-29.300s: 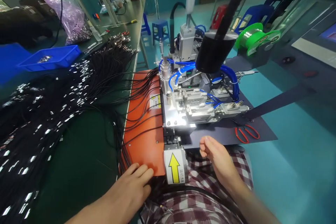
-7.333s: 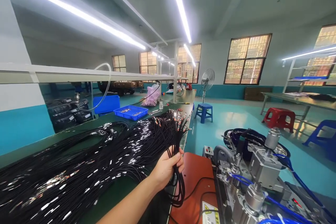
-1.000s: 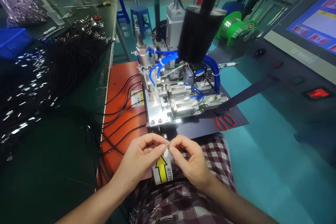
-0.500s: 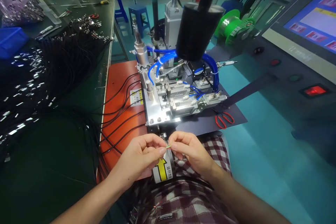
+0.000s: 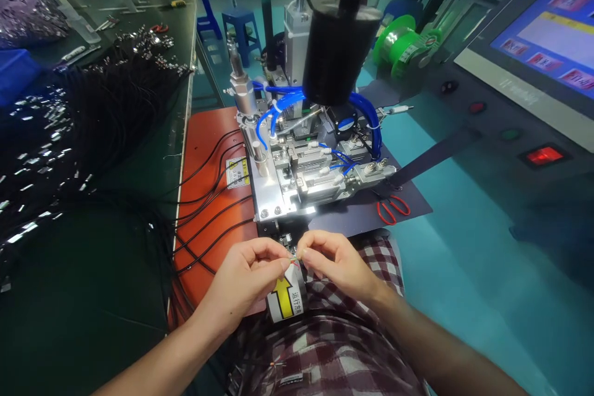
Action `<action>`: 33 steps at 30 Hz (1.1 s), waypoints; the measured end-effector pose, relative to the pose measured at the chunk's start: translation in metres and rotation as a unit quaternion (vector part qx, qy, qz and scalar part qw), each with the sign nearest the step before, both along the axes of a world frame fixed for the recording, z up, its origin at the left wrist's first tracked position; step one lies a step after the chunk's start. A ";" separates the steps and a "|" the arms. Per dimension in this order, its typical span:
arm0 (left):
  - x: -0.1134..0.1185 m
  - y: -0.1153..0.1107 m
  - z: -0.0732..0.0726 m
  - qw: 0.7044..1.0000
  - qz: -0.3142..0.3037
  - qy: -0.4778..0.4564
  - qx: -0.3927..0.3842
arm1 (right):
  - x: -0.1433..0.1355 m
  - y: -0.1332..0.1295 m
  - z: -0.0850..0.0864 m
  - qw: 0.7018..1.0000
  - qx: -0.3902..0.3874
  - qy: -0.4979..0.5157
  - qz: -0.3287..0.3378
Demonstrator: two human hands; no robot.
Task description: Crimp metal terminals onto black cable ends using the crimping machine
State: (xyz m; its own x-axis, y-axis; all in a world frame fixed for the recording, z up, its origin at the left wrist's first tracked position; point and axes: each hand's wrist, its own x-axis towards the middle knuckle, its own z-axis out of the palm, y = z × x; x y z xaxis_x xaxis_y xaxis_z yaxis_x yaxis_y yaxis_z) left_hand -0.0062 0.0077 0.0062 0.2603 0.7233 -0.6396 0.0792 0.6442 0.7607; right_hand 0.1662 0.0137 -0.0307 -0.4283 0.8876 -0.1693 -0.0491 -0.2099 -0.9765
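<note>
My left hand [image 5: 250, 275] pinches thin coloured wires [image 5: 294, 258], a green and a red strand showing between the fingertips. From the other side, my right hand [image 5: 341, 263] has thumb and forefinger closed on the ends of the same wires. Both hands meet in front of a metal machine [image 5: 320, 179] with blue air tubes. Just below them is a white label with a yellow arrow [image 5: 284, 300] on the machine's front part. Several black cables [image 5: 218, 216] run into the machine's left side across an orange plate [image 5: 204, 154].
On the dark bench [image 5: 93, 278] at left lies a large bundle of black cables [image 5: 120, 86] with shiny ends. Red-handled scissors [image 5: 393, 210] rest on the dark plate at right. A black cylinder [image 5: 341, 52] hangs over the machine. A control screen [image 5: 552, 31] and a green spool [image 5: 401, 46] stand right.
The whole view has shifted slightly, so the surroundings appear a little further left. Both hands stay together at the wires, and a red strand now shows more clearly beneath the fingertips.
</note>
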 end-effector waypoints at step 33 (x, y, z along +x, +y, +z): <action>0.006 -0.004 0.001 0.998 0.046 0.043 0.007 | -0.024 -0.013 0.003 0.981 -0.126 0.044 -0.141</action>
